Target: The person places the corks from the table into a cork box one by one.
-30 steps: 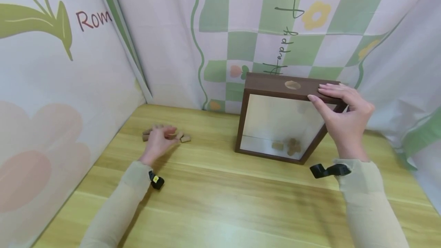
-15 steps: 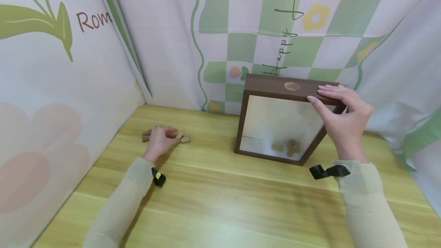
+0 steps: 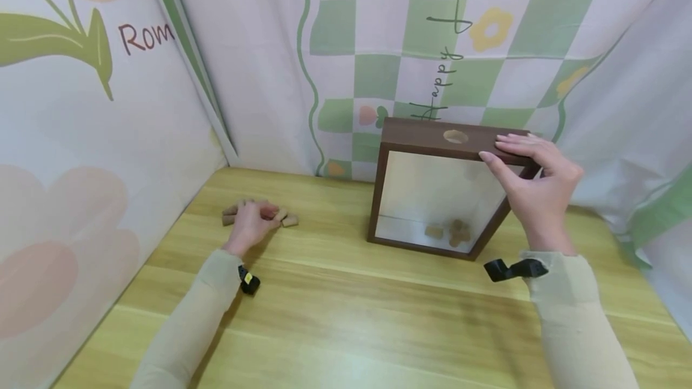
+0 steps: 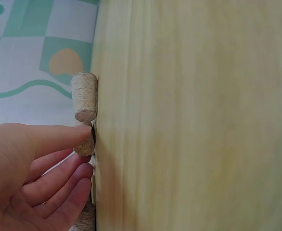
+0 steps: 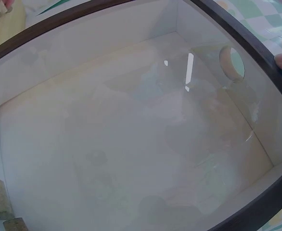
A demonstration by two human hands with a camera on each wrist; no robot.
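My left hand [image 3: 252,225] is low over a small group of corks at the left back of the table. Its thumb and index finger pinch one cork [image 4: 84,146], partly covered by the fingers in the left wrist view. Another cork [image 4: 84,96] lies just beyond the fingertips, and a further cork [image 3: 229,219] lies to the hand's left. My right hand [image 3: 543,182] rests on the upper right corner of a dark brown wooden box [image 3: 421,132], thumb at its front edge and fingers along its top. The box stands upright, with a round hole [image 3: 456,137] in its top.
Behind the clear front panel [image 3: 438,191] of the box, several corks [image 5: 0,198] lie at the bottom. The light wooden table [image 3: 335,317] meets a printed curtain [image 3: 378,77] at the back and a printed sheet [image 3: 70,197] on the left.
My left hand has shifted slightly right among the corks, its fingertips staying low over the table. The right hand and the box are nearly unmoved.
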